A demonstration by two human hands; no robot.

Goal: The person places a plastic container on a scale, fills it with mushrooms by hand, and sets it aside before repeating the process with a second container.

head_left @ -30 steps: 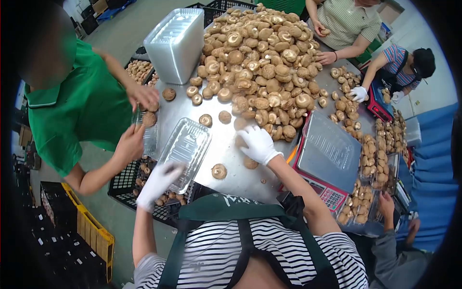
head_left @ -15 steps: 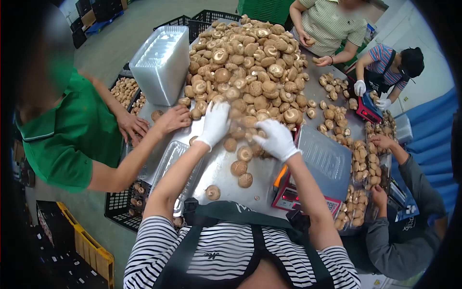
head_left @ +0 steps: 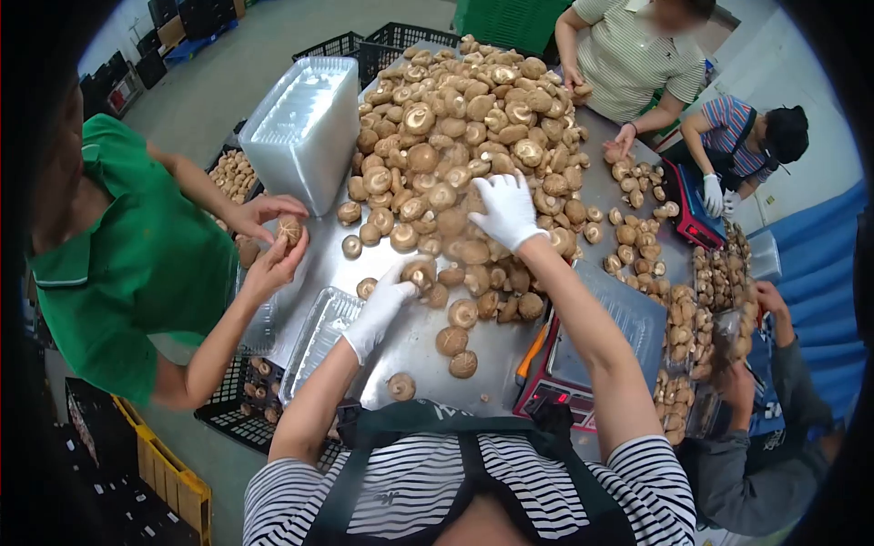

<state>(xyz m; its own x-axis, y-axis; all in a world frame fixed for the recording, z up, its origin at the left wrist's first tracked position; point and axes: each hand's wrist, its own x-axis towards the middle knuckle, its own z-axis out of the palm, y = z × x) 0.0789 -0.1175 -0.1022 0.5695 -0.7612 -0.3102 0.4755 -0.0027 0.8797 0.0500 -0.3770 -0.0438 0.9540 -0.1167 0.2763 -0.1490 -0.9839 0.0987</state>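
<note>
A large heap of brown shiitake mushrooms (head_left: 473, 118) covers the far part of the metal table. My left hand (head_left: 386, 305), in a white glove, is closed round a shiitake mushroom (head_left: 419, 272) at the near edge of the heap. Higher up on the heap lies my gloved right hand (head_left: 506, 211), its fingers apart and touching mushrooms; some beside it are smeared by motion. Several loose mushrooms, among them one with a cracked cap (head_left: 452, 341), rest on the bare metal (head_left: 428, 369) before me. Left of my left hand is a clear plastic tray (head_left: 320, 332).
A tall stack of clear trays (head_left: 305, 136) stands at the left. By my right forearm is a red scale (head_left: 555, 387) with a tray (head_left: 610, 318) on it. A co-worker in green (head_left: 137, 273) holds a mushroom. Other people work at the right, near filled trays (head_left: 678, 318).
My left hand has come back toward me and now grips a mushroom. My right hand has moved up and left onto the heap. The green-sleeved co-worker has picked up a mushroom.
</note>
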